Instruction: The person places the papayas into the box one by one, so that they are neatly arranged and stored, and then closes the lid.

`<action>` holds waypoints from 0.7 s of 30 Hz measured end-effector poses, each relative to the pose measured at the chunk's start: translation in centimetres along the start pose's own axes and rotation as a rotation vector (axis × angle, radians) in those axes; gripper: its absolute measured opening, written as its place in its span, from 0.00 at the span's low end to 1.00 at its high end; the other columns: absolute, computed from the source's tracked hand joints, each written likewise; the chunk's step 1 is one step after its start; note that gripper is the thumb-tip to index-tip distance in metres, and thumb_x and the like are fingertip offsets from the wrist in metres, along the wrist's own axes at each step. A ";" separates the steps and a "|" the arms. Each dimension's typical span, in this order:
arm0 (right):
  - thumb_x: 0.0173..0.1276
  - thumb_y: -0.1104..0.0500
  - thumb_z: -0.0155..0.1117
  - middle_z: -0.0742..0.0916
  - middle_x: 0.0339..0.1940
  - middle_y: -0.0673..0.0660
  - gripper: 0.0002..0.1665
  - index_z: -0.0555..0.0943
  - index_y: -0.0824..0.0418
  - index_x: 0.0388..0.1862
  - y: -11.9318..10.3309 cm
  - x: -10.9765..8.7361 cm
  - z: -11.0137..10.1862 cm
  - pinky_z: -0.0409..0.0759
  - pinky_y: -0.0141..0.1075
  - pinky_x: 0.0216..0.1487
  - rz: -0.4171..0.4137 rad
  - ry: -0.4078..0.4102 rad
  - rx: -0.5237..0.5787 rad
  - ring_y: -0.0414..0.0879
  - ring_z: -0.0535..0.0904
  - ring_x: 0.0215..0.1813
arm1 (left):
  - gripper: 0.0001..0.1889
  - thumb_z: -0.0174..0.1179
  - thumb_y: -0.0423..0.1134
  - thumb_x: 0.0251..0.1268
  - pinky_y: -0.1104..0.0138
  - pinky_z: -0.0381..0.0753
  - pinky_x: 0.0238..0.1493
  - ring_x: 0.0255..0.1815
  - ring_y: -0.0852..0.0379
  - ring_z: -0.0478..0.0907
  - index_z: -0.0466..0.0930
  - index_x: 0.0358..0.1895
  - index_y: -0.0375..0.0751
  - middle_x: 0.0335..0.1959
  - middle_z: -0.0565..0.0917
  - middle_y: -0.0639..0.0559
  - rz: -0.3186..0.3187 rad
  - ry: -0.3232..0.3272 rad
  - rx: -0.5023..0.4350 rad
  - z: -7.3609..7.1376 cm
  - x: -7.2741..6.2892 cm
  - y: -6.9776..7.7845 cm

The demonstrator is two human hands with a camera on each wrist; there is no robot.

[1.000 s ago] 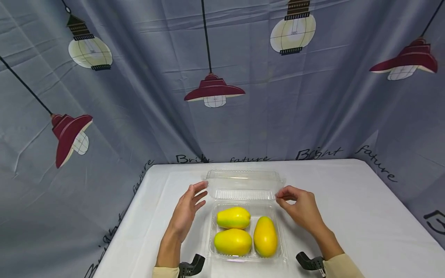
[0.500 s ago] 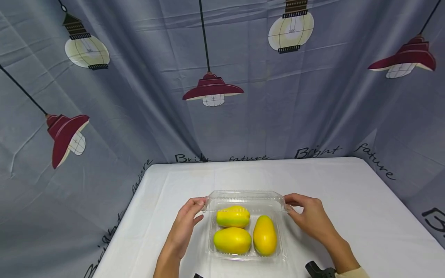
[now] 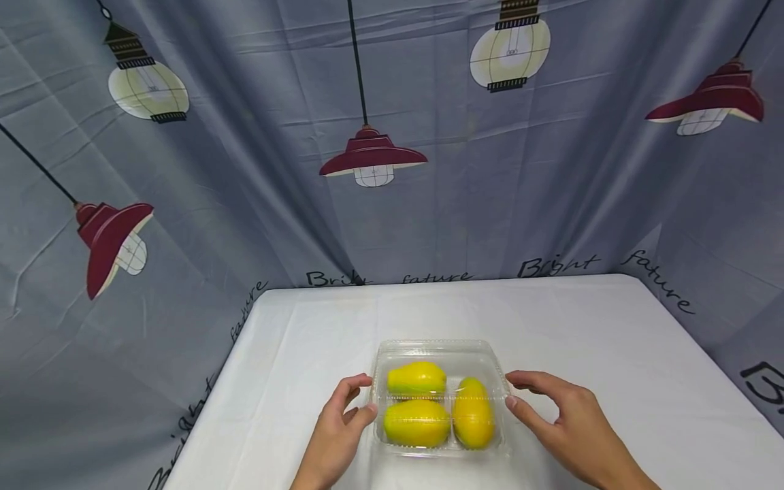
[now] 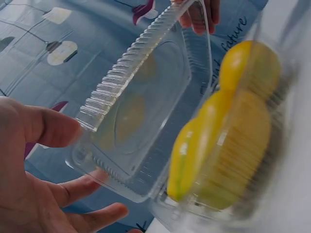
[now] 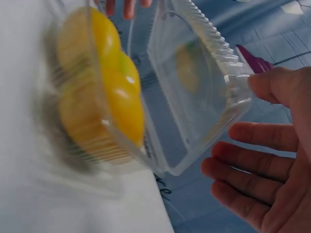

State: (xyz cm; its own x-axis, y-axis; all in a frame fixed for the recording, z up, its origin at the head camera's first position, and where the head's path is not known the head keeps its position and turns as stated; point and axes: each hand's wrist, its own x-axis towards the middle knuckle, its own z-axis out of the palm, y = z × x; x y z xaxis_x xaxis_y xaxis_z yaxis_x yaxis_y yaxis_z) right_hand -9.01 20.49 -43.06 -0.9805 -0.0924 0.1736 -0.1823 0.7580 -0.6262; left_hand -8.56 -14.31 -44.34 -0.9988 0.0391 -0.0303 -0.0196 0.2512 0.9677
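Note:
A clear plastic clamshell box sits on the table and holds three yellow oval fruits, papaya-like in shape. Its hinged lid slants over the fruits, partly lowered. At the lid's left side, my left hand pinches the front corner, thumb on the ribbed edge and a finger against the side wall. Opposite it, my right hand holds the right corner between thumb and index finger; its other fingers extend apart from the plastic. The fruits show through the lid.
A white cloth covers the table. Behind and beside it hangs a grey-blue curtain printed with lamps and lettering.
The lid has swung from standing back behind the box to slanting over the fruits. Both hands have come nearer with it, moving down in the head view.

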 end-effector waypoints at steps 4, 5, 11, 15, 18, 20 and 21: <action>0.73 0.42 0.77 0.91 0.60 0.43 0.22 0.89 0.46 0.61 0.7 -0.8 0.7 0.89 0.57 0.62 -0.052 0.003 -0.043 0.49 0.89 0.60 | 0.24 0.64 0.36 0.74 0.33 0.72 0.77 0.83 0.24 0.63 0.76 0.71 0.40 0.80 0.72 0.36 -0.017 0.003 0.057 0.2 -0.6 -1.0; 0.71 0.44 0.79 0.91 0.60 0.41 0.21 0.89 0.44 0.61 0.9 -1.0 0.9 0.89 0.55 0.61 -0.068 0.008 -0.052 0.48 0.89 0.60 | 0.24 0.64 0.36 0.74 0.33 0.72 0.77 0.83 0.24 0.63 0.76 0.71 0.41 0.81 0.71 0.36 -0.022 0.002 0.069 0.3 -0.6 -1.3; 0.63 0.47 0.84 0.91 0.59 0.39 0.26 0.89 0.44 0.60 2.0 -1.7 2.2 0.91 0.50 0.57 -0.054 -0.037 -0.065 0.47 0.90 0.56 | 0.26 0.66 0.34 0.72 0.33 0.79 0.70 0.79 0.22 0.67 0.75 0.72 0.44 0.81 0.70 0.35 -0.032 -0.018 0.145 0.5 -1.0 -3.2; 0.60 0.49 0.85 0.91 0.59 0.44 0.29 0.86 0.49 0.60 2.3 -1.8 3.0 0.90 0.53 0.60 0.015 -0.101 -0.038 0.49 0.90 0.57 | 0.27 0.68 0.31 0.68 0.36 0.84 0.65 0.74 0.26 0.74 0.76 0.70 0.42 0.77 0.74 0.36 -0.012 0.004 0.134 0.8 -1.1 -4.2; 0.59 0.51 0.84 0.90 0.60 0.49 0.33 0.82 0.53 0.62 2.4 -1.6 3.5 0.89 0.57 0.63 0.096 -0.149 0.003 0.50 0.90 0.58 | 0.27 0.67 0.29 0.66 0.45 0.88 0.62 0.71 0.31 0.78 0.75 0.69 0.40 0.75 0.76 0.36 -0.033 0.019 0.093 1.1 -1.1 -4.6; 0.60 0.52 0.83 0.89 0.61 0.52 0.35 0.79 0.55 0.63 2.5 -1.5 3.9 0.89 0.54 0.63 0.144 -0.165 0.032 0.50 0.90 0.57 | 0.27 0.66 0.30 0.66 0.54 0.90 0.57 0.66 0.36 0.83 0.72 0.68 0.39 0.73 0.77 0.36 -0.070 0.026 0.055 1.3 -1.0 -4.9; 0.60 0.53 0.83 0.89 0.61 0.52 0.35 0.78 0.56 0.64 2.5 -1.5 4.1 0.90 0.52 0.63 0.162 -0.169 0.046 0.49 0.90 0.57 | 0.27 0.66 0.30 0.67 0.58 0.91 0.53 0.63 0.39 0.85 0.70 0.68 0.37 0.72 0.77 0.35 -0.089 0.029 0.035 1.4 -0.9 -5.0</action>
State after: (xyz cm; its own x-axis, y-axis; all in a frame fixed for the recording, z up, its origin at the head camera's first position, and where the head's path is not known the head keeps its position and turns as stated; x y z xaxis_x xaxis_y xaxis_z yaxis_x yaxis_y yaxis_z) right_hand -8.28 19.93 -48.00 -0.9949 -0.0811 -0.0591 -0.0206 0.7417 -0.6705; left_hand -7.50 -14.29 -49.50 -0.9941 -0.0123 -0.1077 -0.1067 0.2858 0.9523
